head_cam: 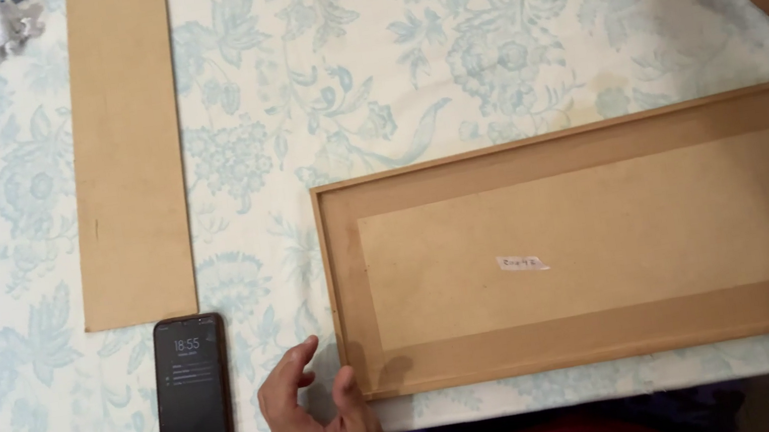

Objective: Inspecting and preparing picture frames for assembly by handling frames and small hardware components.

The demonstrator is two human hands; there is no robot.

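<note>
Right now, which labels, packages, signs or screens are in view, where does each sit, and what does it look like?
Phone: near table edge, left of the left hand; black rectangle, lit dark screen with small pale text.
Label: middle of the wooden frame's brown backing; small white strip, slightly tilted.

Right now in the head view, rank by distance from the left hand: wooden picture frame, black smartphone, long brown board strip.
1. Face-down wooden picture frame, just right of the left hand, thumb beside its near corner.
2. Black smartphone, lying to the hand's left, clearly apart.
3. Long brown board strip, beyond the phone, up the left side of the floral tablecloth.
</note>
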